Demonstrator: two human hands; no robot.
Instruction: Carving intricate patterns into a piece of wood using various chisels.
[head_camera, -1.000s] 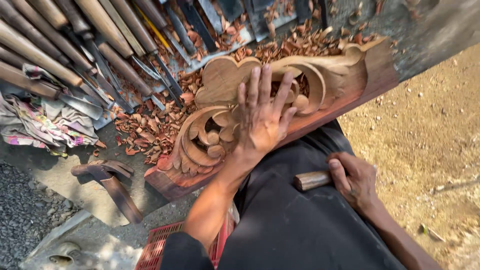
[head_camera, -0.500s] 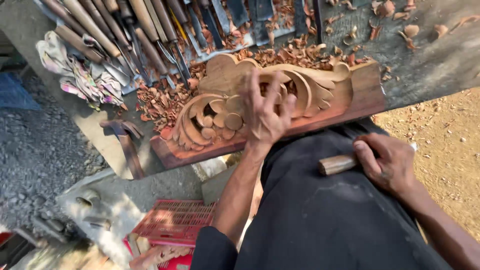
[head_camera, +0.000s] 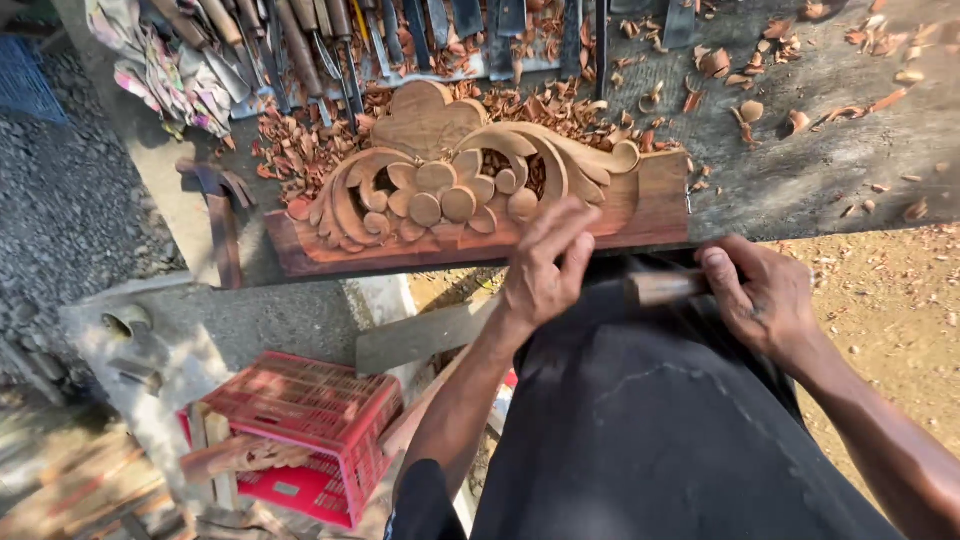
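At the far left a bundle of patterned cloth (head_camera: 160, 70) lies on the grey table (head_camera: 800, 170), and beside it a row of chisels (head_camera: 330, 40) runs along the back edge, handles toward the carving. Below the table edge a red plastic crate (head_camera: 310, 430) sits on the ground.

The wood carving (head_camera: 470, 190) rests flat at the table's near edge — a long reddish-brown panel with a raised flower of round petals at its middle, curling leaves sweeping out to either side, a scalloped top and a plain bar along the bottom. Wood shavings (head_camera: 310, 140) lie thick around and behind it.

The left hand (head_camera: 545, 270) is just at the panel's lower edge, fingers (head_camera: 560, 225) bent loosely and close together, tips touching or nearly touching the bar; it holds nothing. The right hand (head_camera: 765, 300) sits over the lap, fingers wrapped round a short wooden handle (head_camera: 665, 288), whose far end is hidden.

The panel lies right at the brink, unclamped as far as can be seen — a push from the left hand could likely slide it off. Loose shavings under it may let it skid.
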